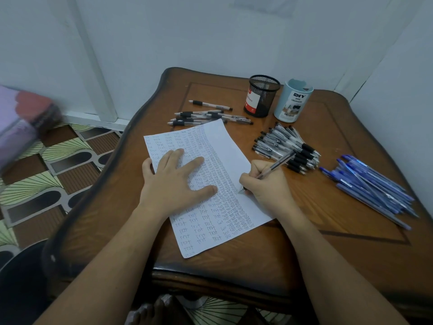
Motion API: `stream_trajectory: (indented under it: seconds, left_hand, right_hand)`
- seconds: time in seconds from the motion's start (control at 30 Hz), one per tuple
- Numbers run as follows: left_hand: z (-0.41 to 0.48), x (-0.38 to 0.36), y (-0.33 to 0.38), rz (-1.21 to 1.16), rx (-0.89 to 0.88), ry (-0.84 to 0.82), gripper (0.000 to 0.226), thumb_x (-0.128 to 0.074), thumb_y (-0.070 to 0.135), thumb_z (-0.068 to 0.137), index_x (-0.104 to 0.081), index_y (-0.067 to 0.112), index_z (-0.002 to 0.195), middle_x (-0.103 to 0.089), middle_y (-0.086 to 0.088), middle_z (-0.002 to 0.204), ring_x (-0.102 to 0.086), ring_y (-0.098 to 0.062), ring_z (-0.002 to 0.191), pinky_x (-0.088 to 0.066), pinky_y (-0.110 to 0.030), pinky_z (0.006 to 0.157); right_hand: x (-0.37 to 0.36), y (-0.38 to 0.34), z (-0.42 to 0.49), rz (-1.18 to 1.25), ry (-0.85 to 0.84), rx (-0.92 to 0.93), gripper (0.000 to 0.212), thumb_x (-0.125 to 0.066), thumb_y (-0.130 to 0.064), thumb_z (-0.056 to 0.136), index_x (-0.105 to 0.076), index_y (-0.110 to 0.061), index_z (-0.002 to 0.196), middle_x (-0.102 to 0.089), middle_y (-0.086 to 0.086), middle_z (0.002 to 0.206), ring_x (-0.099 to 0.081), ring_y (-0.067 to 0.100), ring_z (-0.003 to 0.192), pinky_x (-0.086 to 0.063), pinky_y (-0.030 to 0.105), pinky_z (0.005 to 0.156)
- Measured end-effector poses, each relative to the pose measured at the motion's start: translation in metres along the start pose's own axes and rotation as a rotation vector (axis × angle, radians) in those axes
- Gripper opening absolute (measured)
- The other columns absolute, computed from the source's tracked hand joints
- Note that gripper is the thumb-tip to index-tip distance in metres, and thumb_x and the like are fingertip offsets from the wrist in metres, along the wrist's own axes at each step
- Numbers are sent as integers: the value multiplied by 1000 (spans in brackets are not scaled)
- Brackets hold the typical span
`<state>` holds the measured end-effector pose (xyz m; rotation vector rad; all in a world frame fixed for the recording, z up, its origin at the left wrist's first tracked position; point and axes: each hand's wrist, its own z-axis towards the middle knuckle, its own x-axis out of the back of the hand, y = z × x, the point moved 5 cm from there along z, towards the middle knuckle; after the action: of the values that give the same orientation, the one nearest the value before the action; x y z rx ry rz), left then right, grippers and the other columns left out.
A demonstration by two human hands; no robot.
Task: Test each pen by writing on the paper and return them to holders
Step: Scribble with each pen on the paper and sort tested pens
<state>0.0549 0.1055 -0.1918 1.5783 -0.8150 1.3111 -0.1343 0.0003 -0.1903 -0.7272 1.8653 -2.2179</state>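
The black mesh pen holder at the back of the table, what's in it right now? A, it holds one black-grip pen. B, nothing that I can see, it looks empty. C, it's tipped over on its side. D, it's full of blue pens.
B: the black mesh pen holder stands upright with no pen showing above its rim, while the black-grip pens and the blue pens lie in piles on the table.

A white sheet of paper (225,158) is covered in columns of the handwritten word "test", large at the left and shrinking to tiny, cramped repeats toward the middle. A pale blue holder (293,102) carries a label reading "DIY DESK ORGANIZER" above a barcode too small to read. A black mesh holder (261,96) bears a red and white label whose print is illegible.
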Motion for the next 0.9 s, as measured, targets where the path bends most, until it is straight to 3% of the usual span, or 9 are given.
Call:
stream_trajectory:
  seconds: [0.17,0.37,0.47,0.53,0.6,0.67,0.73,0.9]
  left_hand:
    - [-1,1,2,-7,5,-1,93,-20,94,65,-20,54,149,-6,7,165,0,-17,152,8,-57,118]
    - [-1,1,0,-1,2,-7,91,-23,95,68,-19,54,149,-5,7,166,0,-18,152,9,-58,117]
    - [-1,1,1,-4,-6,-9,91,-22,95,68,-19,54,149,-5,7,166,1,-17,152,9,-58,118]
    - [-2,2,1,-8,-8,-11,90,-22,95,69,-19,54,149,-5,7,166,1,-17,152,10,-57,117]
    - [-3,2,2,-11,-6,-14,88,-26,94,72,-19,54,149,-5,6,166,2,-17,152,10,-57,117]
    - [-3,3,2,-9,-1,-16,85,-28,92,74,-18,54,149,-4,7,166,3,-17,152,11,-57,117]
    - [-2,2,2,-8,2,-16,85,-29,92,74,-18,54,149,-3,7,166,3,-17,152,11,-57,116]
    - [-2,1,0,-22,-5,5,85,-28,93,73,-19,54,149,-5,7,165,2,-16,152,12,-57,116]
  right_hand:
    - [2,1,1,-36,-3,-10,37,-66,-14,69,-32,-12,54,-31,21,62,-52,27,61,-40,41,62]
    - [1,1,3,-19,14,-25,42,-66,-5,78,-35,-16,53,-38,11,55,-55,24,58,-43,38,60]
    - [13,-1,6,288,126,-152,39,-56,3,92,-44,-14,59,-50,-3,49,-49,15,51,-39,28,50]
    - [18,-3,5,620,151,-274,43,-51,-13,101,-46,-14,59,-47,0,50,-42,15,52,-30,26,51]
    - [20,-5,3,778,132,-349,45,-44,-39,105,-50,-16,66,-36,0,45,-36,14,44,-28,24,46]
    - [19,-8,3,765,106,-347,46,-37,-51,102,-58,-12,90,-30,-1,41,-31,12,36,-26,23,39]
    - [17,-10,4,684,75,-344,44,-36,-46,105,-63,-13,110,-31,1,40,-29,12,33,-24,23,36]
    - [18,-13,4,455,75,-332,40,-33,-38,109,-63,-13,101,-39,2,41,-32,13,31,-25,20,35]
